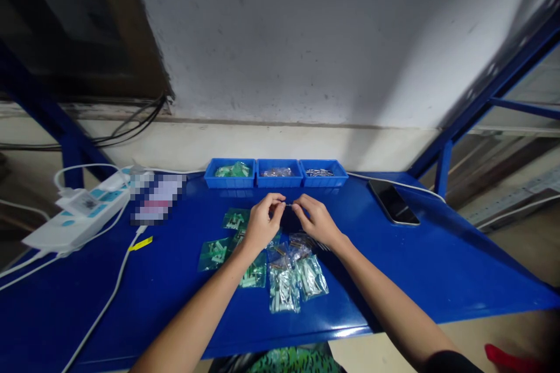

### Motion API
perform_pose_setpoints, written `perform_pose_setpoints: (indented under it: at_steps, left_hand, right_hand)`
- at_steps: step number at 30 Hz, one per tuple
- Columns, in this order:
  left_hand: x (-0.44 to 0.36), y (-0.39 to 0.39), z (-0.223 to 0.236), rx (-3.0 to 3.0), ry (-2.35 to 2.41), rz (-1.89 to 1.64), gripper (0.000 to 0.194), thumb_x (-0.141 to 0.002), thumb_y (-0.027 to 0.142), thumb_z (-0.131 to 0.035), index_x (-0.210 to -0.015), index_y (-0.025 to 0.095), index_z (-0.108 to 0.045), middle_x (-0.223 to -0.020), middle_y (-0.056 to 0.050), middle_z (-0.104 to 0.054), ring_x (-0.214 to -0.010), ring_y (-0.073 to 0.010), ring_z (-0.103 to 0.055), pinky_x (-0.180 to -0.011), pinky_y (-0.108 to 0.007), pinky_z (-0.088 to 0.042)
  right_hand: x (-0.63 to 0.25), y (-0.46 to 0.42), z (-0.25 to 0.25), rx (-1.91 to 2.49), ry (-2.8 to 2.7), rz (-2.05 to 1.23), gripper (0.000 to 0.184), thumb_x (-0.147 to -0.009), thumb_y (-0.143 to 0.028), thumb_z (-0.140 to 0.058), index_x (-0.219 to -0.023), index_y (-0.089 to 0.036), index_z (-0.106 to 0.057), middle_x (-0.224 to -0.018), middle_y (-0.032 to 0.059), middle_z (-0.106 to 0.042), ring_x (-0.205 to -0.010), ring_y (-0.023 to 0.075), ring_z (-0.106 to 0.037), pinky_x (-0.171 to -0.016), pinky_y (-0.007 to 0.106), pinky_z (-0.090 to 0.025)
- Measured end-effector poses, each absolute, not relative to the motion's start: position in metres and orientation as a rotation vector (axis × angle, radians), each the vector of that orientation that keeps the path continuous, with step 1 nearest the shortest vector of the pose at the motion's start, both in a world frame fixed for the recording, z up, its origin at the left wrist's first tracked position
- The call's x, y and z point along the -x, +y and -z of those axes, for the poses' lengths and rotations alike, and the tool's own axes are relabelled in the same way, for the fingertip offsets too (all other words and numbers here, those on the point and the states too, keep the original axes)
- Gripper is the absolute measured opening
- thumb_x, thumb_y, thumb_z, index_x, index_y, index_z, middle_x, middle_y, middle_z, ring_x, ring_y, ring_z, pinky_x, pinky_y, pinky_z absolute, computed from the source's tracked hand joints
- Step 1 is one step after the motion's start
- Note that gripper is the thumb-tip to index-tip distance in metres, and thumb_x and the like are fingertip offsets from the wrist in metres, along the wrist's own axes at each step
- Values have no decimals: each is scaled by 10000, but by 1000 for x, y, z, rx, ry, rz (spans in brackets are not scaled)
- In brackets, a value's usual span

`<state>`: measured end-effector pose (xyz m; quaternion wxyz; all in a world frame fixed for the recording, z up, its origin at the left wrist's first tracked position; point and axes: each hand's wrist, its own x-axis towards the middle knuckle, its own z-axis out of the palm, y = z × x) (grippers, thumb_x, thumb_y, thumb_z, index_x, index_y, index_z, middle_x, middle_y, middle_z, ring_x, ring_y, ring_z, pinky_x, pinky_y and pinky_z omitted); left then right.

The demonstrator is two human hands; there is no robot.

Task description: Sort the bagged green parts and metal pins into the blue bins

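Above the middle of the blue table, my left hand [263, 220] and my right hand [319, 221] face each other with fingertips pinched. Between them runs a thin, shiny metal piece [288, 205], too small to identify exactly. Green-tinted plastic bags [214, 253] with pale parts lie beside and under my left hand. Nearer the front are clear bags [284, 289] of whitish pieces. Small bags with brownish parts [300, 245] rest between my wrists. A few slim metal pieces [322, 246] show by my right wrist, partly hidden by it.
Three blue bins stand along the back: the left bin [230, 183] has green bags, the middle bin [280, 182] clear bags, the right bin [324, 182] metal pieces. A phone [394, 203] lies right. A white power strip [83, 218] and cables [116, 285] occupy the left.
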<state>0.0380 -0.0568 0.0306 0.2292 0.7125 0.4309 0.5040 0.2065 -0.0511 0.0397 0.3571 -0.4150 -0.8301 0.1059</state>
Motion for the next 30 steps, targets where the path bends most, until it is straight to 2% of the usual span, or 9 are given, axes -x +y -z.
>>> perform_pose_setpoints:
  at_steps: [3,6,8,14,19,23,26,30]
  left_hand:
    - [-38,-56,-30,-2038,1242,-1386,93,-861,243,-513,-885,187,-584,-811,-28,-654,-753,-152,-618,-705,-252,-469]
    - [-37,-55,-28,-2065,1304,-1377,112,-867,247,-498,-856,187,-592,-811,-32,-659,-759,-160,-616,-710,-259,-463]
    - [-37,-54,-28,-2056,1340,-1362,131,-874,259,-485,-850,189,-593,-808,-33,-666,-749,-161,-619,-694,-256,-458]
    - [-36,-57,-33,-2047,1395,-1249,243,-910,318,-420,-780,195,-584,-684,-13,-646,-666,-158,-618,-634,-245,-431]
    - [-37,-59,-32,-1999,1330,-1255,214,-920,341,-406,-881,204,-565,-692,0,-629,-667,-149,-623,-632,-236,-436]
    - [-41,-61,-29,-2020,1277,-1197,204,-921,342,-410,-906,204,-560,-717,-6,-627,-692,-149,-619,-641,-235,-439]
    - [-43,-64,-28,-2083,1255,-1138,202,-923,330,-406,-887,205,-561,-700,-3,-620,-678,-148,-605,-634,-238,-430]
    - [-44,-65,-28,-2168,1219,-1092,194,-925,287,-400,-866,202,-565,-731,-8,-622,-702,-151,-592,-646,-248,-427]
  right_hand:
    - [-207,-51,-39,1084,-2124,-298,247,-952,-282,-346,-796,-196,-517,-742,27,-551,-685,150,-526,-647,265,-402]
    - [-208,-52,-40,1076,-2121,-330,157,-936,-296,-399,-949,-200,-521,-825,34,-584,-737,155,-553,-678,268,-418]
    - [-208,-52,-41,1070,-2128,-312,158,-923,-301,-427,-1016,-202,-509,-848,40,-589,-751,161,-558,-688,272,-424]
    - [-209,-55,-49,1063,-2193,-177,208,-937,-289,-375,-843,-201,-538,-787,55,-572,-734,175,-539,-685,292,-421]
    - [-229,-50,-69,1028,-1865,104,182,-919,-259,-381,-813,-203,-518,-752,58,-558,-701,178,-527,-687,314,-423]
    - [-251,-24,-78,1250,-1566,339,200,-921,-297,-375,-867,-188,-534,-746,64,-555,-709,191,-526,-711,329,-418]
    - [-264,-6,-61,1524,-1647,294,257,-873,-364,-465,-1008,-161,-546,-842,92,-594,-796,226,-550,-723,345,-427]
    - [-278,-1,-27,1685,-1786,140,236,-858,-343,-487,-975,-165,-587,-901,104,-614,-826,226,-569,-717,325,-428]
